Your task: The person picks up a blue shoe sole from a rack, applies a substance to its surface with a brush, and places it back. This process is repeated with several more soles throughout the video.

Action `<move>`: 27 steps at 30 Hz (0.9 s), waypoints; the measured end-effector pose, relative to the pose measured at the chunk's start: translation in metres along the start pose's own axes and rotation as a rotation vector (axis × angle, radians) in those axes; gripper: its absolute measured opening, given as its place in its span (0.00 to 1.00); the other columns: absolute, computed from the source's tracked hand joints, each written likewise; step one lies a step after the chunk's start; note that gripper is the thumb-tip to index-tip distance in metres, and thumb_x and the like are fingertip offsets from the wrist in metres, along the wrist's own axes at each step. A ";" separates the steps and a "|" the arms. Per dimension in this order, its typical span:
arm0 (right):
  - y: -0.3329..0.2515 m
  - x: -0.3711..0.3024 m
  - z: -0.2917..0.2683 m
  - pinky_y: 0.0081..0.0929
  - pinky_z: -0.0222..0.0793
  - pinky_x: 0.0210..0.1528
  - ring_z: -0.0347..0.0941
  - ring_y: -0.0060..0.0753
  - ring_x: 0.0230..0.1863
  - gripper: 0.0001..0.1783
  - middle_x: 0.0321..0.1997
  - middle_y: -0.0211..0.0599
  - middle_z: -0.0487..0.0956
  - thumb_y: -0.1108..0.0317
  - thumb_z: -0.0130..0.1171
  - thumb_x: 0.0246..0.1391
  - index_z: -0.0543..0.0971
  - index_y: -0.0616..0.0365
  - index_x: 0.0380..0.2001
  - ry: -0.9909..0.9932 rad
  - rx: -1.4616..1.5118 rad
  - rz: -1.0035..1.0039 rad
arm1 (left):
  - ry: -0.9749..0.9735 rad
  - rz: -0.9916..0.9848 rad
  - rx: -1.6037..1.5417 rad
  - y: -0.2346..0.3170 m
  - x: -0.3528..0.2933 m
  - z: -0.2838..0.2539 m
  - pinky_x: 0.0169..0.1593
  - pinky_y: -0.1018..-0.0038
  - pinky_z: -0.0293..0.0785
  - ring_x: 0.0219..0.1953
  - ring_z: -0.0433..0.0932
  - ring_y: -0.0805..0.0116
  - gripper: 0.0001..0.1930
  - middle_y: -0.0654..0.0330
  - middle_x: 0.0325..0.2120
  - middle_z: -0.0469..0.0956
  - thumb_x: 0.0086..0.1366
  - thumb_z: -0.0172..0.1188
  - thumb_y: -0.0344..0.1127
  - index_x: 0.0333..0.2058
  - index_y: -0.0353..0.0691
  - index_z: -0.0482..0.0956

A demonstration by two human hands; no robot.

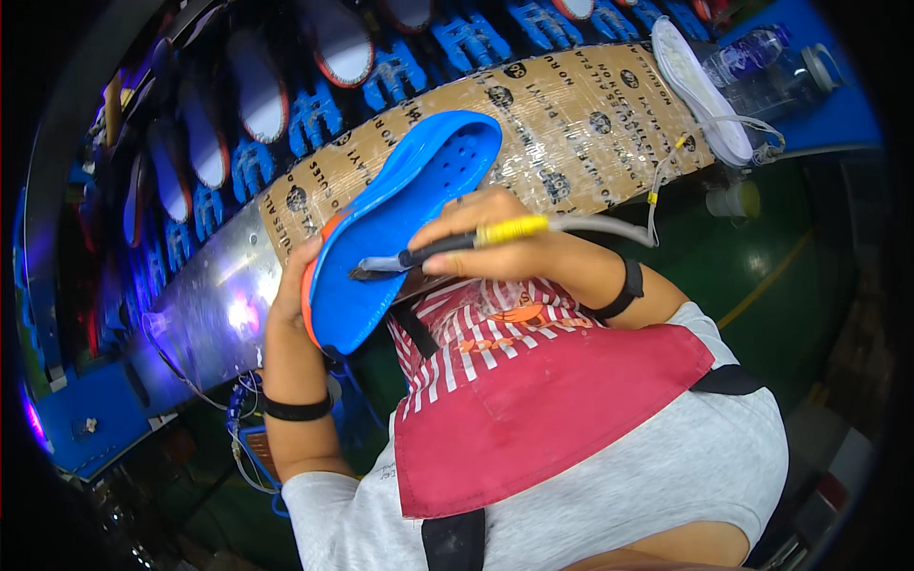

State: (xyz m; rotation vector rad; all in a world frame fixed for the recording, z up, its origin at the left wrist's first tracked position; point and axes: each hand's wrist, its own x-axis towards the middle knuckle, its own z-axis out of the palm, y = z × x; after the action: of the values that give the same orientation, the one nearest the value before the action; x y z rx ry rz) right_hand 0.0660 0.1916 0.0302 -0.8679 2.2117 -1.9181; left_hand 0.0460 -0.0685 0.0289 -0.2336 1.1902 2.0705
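Note:
My left hand [292, 281] is closed on the edge of a blue shoe sole [376, 224], holding it tilted above the bench. The sole has a raised, hollowed rim, small holes near its far end and an orange outer side. My right hand [487, 211] grips a glue brush [440, 250] with a black handle and yellow tape. Its dark bristle tip meets the inner face of the sole near the left hand. From the brush's back end a pale tube [609, 226] runs right. The left fingers behind the sole are hidden.
Printed cardboard [581, 114] covers part of the metal bench [205, 285]. Beyond it, blue holders [314, 119] and dark shoe pieces [257, 86] stand in rows. At the far right lie a white sole [695, 90], a plastic bottle [747, 57] and a clear jar [795, 86].

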 end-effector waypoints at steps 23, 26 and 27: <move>-0.009 0.006 -0.051 0.39 0.57 0.48 0.68 0.41 0.42 0.23 0.32 0.35 0.75 0.74 0.61 0.33 0.78 0.56 0.40 0.461 -0.789 -0.361 | 0.121 0.406 0.045 -0.035 -0.010 0.021 0.48 0.57 0.73 0.49 0.72 0.52 0.39 0.46 0.53 0.66 0.55 0.48 0.56 0.60 0.37 0.54; -0.021 0.010 -0.042 0.37 0.56 0.47 0.69 0.40 0.36 0.35 0.26 0.34 0.75 0.74 0.62 0.30 0.71 0.55 0.51 0.322 -0.817 -0.283 | 0.081 0.420 0.086 -0.033 -0.013 0.029 0.53 0.62 0.69 0.52 0.70 0.54 0.41 0.47 0.54 0.64 0.55 0.47 0.57 0.61 0.35 0.53; -0.024 0.012 -0.036 0.37 0.56 0.47 0.69 0.40 0.34 0.38 0.24 0.34 0.75 0.73 0.62 0.31 0.69 0.55 0.54 0.258 -0.844 -0.198 | 0.081 0.446 0.105 -0.033 -0.014 0.034 0.53 0.62 0.69 0.53 0.69 0.55 0.41 0.47 0.55 0.64 0.54 0.48 0.57 0.60 0.34 0.53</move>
State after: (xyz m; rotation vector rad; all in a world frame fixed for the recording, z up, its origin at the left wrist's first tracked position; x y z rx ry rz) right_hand 0.0496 0.2164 0.0640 -0.9762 3.2693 -1.1417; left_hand 0.0844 -0.0375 0.0318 0.0016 1.5031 2.3839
